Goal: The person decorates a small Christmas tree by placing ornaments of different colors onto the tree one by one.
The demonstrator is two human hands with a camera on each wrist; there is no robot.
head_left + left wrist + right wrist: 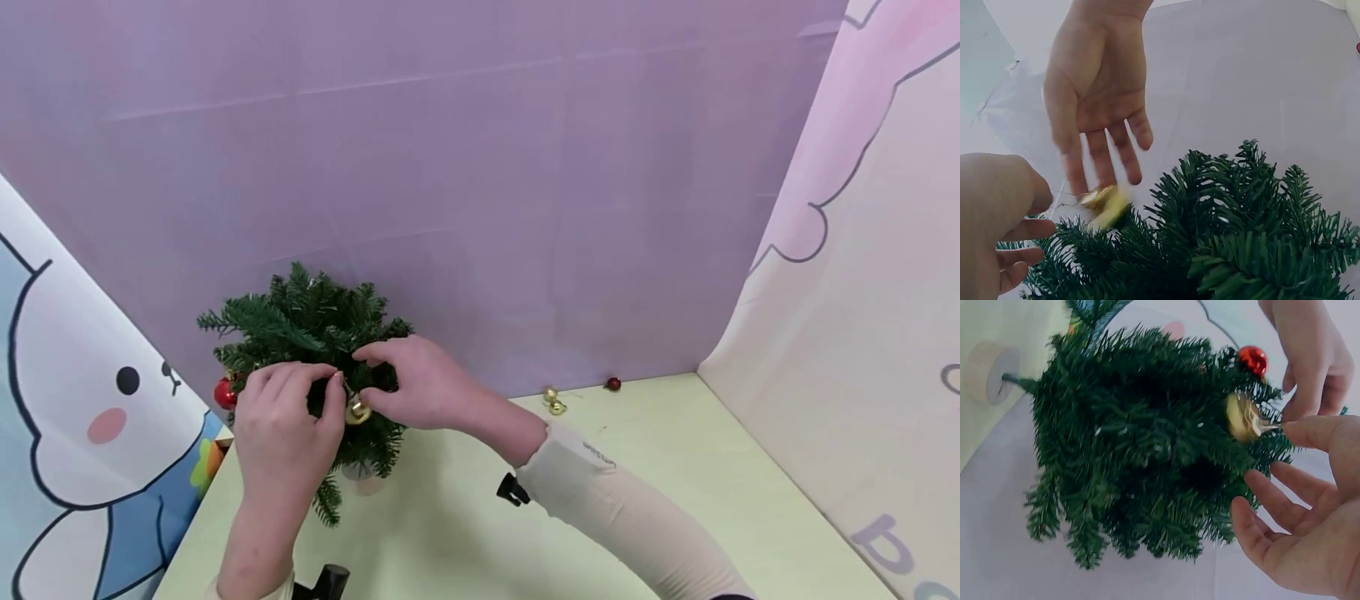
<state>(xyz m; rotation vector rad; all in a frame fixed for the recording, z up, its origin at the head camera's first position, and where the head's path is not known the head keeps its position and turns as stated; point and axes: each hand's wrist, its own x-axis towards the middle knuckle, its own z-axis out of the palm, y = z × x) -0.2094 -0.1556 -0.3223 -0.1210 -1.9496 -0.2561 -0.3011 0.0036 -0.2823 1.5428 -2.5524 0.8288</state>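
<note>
- Left hand [288, 425]: in front of the tree, back of the hand up; thumb and forefinger meet at the tips and pinch the fine hanger of a gold ball [358, 411]; exact grip on the hanger too small to make out
- Right hand [427, 387]: at the other side of the ball; thumb and forefinger spread apart, remaining fingers loosely bent; thumb tip just beside the top of the ball, contact unclear
- Gold ball: between the two hands, in front of the branches; blurred in the left wrist view
- Tree [322, 317]: small, green, upright on a round pale base [364, 477], at the back left of the table
- Red ball [226, 392]: on the left side of the tree, near the left hand
- Table [525, 517]: pale yellow-green; two small gold balls [553, 400] near its back edge, a dark red ball [613, 384] to their right
- Backdrop [525, 208]: purple, creased, behind the tree
- Cartoon panel [82, 433]: left side; pale sleeve [622, 508] on the right arm
</note>
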